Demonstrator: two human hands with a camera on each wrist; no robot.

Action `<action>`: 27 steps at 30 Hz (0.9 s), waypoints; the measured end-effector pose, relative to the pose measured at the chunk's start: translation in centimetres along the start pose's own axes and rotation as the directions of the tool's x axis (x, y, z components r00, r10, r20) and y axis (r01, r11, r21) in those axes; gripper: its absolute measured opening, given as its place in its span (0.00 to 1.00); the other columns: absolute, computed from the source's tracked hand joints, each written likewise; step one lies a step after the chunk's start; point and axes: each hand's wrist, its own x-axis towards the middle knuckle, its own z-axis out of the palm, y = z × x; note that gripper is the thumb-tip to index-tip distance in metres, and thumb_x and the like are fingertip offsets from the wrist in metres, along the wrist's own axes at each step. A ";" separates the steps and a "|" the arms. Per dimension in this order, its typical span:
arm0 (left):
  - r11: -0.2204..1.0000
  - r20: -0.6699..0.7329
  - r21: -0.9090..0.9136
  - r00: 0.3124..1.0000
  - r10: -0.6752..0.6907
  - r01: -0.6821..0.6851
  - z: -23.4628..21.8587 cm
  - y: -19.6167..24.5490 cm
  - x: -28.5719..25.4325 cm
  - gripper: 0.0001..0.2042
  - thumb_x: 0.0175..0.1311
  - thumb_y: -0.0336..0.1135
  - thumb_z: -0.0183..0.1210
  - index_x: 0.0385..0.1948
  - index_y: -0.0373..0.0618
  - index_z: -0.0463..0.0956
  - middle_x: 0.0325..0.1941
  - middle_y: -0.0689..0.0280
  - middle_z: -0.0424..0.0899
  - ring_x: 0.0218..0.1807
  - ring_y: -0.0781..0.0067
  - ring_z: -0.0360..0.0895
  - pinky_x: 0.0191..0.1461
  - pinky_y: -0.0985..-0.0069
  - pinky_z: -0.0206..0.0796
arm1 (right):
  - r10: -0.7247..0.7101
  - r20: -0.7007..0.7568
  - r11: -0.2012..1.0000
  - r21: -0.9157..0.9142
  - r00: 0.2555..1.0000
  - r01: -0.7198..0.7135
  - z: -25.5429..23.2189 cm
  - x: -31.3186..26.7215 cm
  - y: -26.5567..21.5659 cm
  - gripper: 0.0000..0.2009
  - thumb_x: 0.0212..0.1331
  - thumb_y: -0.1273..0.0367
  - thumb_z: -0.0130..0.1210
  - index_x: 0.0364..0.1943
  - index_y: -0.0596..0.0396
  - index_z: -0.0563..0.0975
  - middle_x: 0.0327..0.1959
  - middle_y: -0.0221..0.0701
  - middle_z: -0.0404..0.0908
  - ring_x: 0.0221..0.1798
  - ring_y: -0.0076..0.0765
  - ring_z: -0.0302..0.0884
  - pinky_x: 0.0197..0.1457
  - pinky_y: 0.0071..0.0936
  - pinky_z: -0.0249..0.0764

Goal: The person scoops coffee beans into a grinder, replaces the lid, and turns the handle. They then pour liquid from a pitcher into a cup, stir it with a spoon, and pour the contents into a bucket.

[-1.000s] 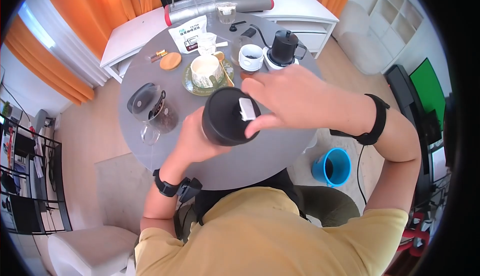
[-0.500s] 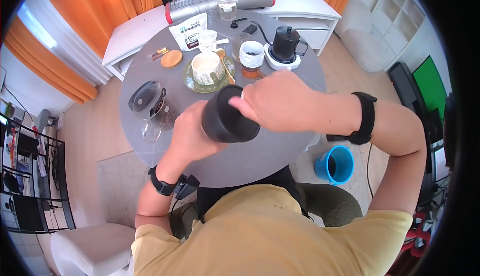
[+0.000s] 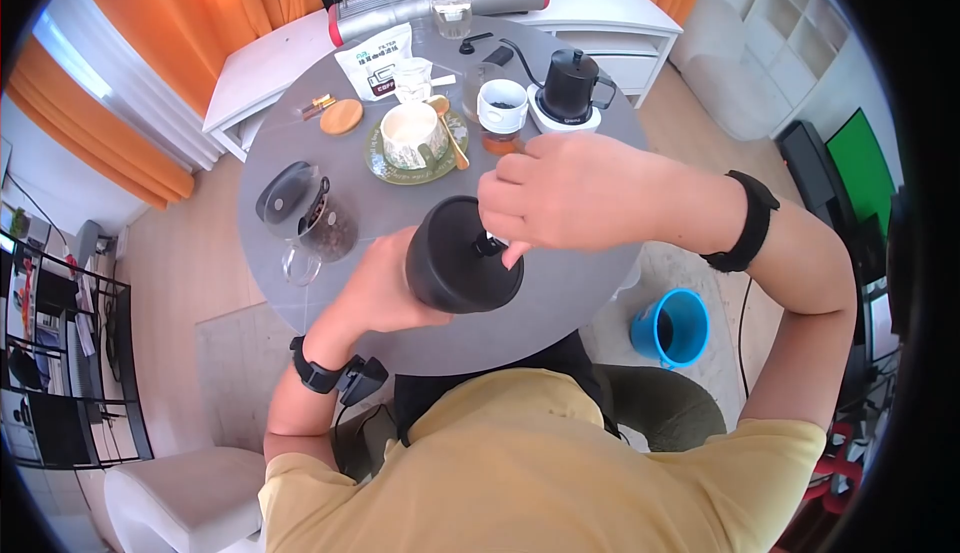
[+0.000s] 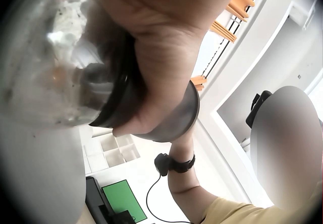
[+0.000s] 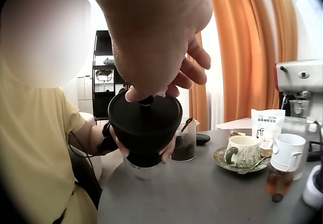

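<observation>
Pitcher (image 3: 309, 243) w/ beans (image 3: 333, 237); L hand (image 3: 385, 288) grips blk vessel (image 3: 448, 275), R hand (image 3: 570, 193) pinches knob (image 5: 147, 102) (top).

Reads "FILTER" near the top of the white, upright, flexible bag (image 3: 360, 61), at eleven o'clock on the round grey table (image 3: 560, 293). Just below, shows a row of Chinese characters, too small to make out surely. Lower down, carries "COFF", then cuts off. Between one and two o'clock, bears pale, unreadable lettering low on the black gooseneck kettle (image 3: 570, 88).
</observation>
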 end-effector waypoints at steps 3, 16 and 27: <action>0.999 -0.030 0.018 0.999 0.028 -0.027 0.0 0.1 -0.2 0.28 0.27 0.36 0.70 0.40 0.43 0.76 0.38 0.56 0.82 0.41 0.52 0.79 0.46 0.66 0.70 | 0.062 0.064 0.996 0.061 0.996 -0.066 0.7 -0.1 -0.5 0.20 0.58 0.50 0.50 0.26 0.54 0.69 0.20 0.28 0.67 0.24 0.35 0.72 0.24 0.28 0.67; 0.972 -0.235 0.232 0.972 0.026 0.030 0.4 0.4 0.0 0.27 0.29 0.35 0.69 0.40 0.42 0.76 0.36 0.56 0.81 0.40 0.51 0.79 0.45 0.65 0.71 | 0.486 0.652 0.146 0.597 0.583 -0.789 1.3 0.0 -2.2 0.28 0.65 0.45 0.40 0.23 0.58 0.73 0.20 0.37 0.75 0.25 0.48 0.74 0.31 0.39 0.70; 0.990 -0.093 0.138 0.995 0.024 -0.011 0.3 0.4 -0.3 0.29 0.27 0.36 0.70 0.41 0.43 0.76 0.38 0.55 0.82 0.42 0.52 0.79 0.46 0.65 0.71 | 0.157 0.121 0.963 0.201 0.980 -0.179 2.4 -0.3 -1.0 0.19 0.60 0.51 0.50 0.24 0.53 0.70 0.16 0.33 0.68 0.17 0.36 0.68 0.22 0.33 0.67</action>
